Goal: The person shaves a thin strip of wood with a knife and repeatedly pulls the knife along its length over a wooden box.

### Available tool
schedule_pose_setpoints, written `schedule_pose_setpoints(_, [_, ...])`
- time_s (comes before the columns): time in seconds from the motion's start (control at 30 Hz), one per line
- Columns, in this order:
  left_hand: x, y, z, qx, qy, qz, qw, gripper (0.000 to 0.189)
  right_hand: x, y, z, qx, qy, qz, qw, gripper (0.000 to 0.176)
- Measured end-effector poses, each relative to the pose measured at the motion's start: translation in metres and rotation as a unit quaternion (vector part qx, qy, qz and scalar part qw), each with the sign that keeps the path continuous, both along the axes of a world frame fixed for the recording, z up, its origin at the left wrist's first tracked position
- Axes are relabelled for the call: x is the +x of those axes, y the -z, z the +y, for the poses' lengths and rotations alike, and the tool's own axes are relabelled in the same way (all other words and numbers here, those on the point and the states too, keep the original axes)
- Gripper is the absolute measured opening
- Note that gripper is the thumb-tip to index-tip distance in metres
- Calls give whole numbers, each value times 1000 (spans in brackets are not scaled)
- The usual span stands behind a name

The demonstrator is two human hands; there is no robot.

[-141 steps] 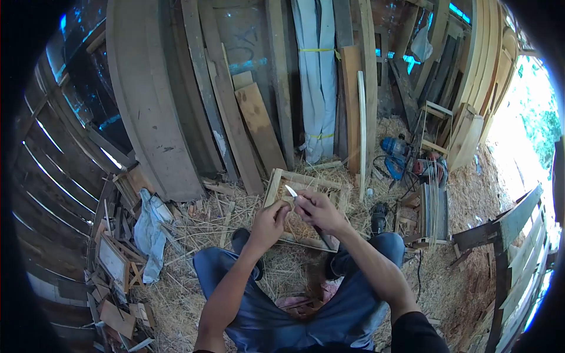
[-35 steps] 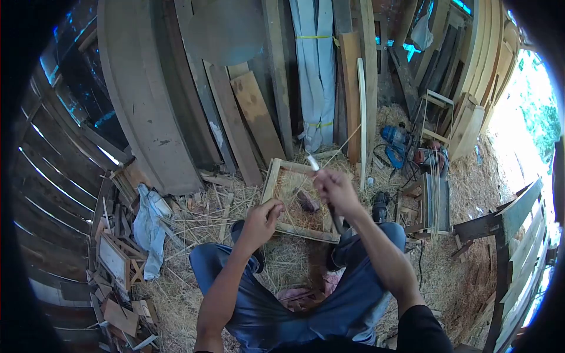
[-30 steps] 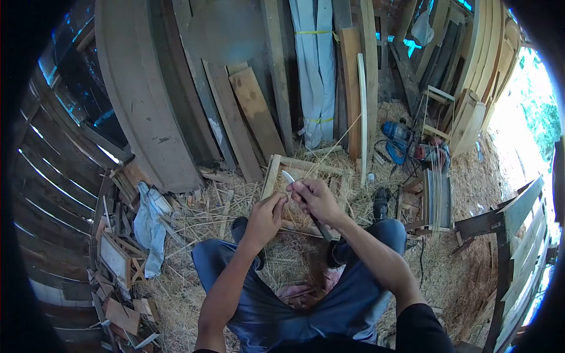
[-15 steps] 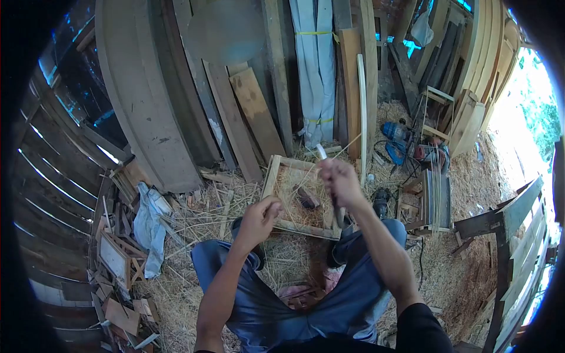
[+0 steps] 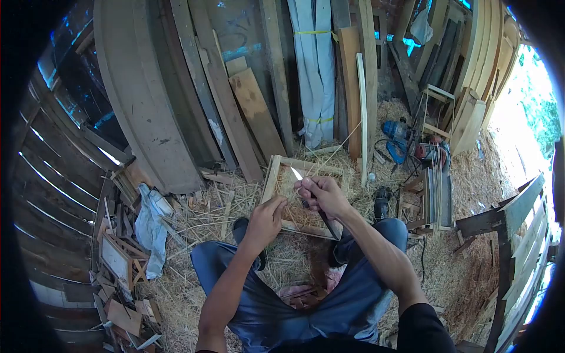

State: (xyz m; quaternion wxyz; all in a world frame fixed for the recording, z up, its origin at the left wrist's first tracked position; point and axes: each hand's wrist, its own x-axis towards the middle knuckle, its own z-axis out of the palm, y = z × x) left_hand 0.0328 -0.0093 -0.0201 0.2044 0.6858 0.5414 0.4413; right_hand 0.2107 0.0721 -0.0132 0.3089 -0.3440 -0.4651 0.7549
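My right hand [image 5: 321,196] is closed around a knife. The knife's bright pointed blade [image 5: 296,174] slants up and to the left, while its long dark handle [image 5: 329,225] runs back below the wrist. Just to the left, my left hand [image 5: 266,222] is closed with thumb and fingertips pressed together. Whatever lies between those fingertips is too small to make out. Both hands hover over a rectangular wooden frame [image 5: 271,178] on the ground between my feet, with shavings inside it. The hands are close but apart.
Thin strips and shavings [image 5: 203,220] litter the ground. Planks [image 5: 259,112] and a pale wrapped bundle [image 5: 313,76] lean ahead. Power tools [image 5: 395,130] and a small wooden rack [image 5: 432,197] stand to the right. A crumpled pale sheet [image 5: 151,226] and wood scraps lie left.
My right hand has come down and left with the knife, and its blade now points up-left near my left hand. The left hand has shifted slightly right, its fingertips drawn together.
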Motion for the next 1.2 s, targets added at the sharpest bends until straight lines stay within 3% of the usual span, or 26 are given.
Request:
schedule_pose_setpoints(0.13, [1,-13,0,-102,10,-18,995,13,2,2,5,10,1,1,1000,27])
schedule_pose_setpoints(0.57, [-5,-11,-7,-118,15,-22,993,18,19,-1,20,65,51,-61,995,27])
schedule_pose_setpoints(0.63, [-14,-8,-13,-97,12,-23,995,18,43,6,43,83,174,-62,979,27])
schedule_pose_setpoints(0.73, [-24,-7,-14,-131,9,-16,991,16,71,-5,54,53,197,-51,978,28])
schedule_pose_setpoints(0.9, [-18,-5,-10,-136,18,-4,990,17,46,-7,24,26,145,-1,989,31])
schedule_pose_setpoints(0.97, [-15,-3,-6,-147,22,-4,989,17,27,-7,10,-37,14,51,998,30])
schedule_pose_setpoints(1.03, [-16,5,-1,-91,28,-60,994,15,26,-8,14,-25,38,27,999,30])
schedule_pose_setpoints(1.2, [-18,6,-2,-129,46,-49,989,16,36,-5,26,2,65,-13,998,28])
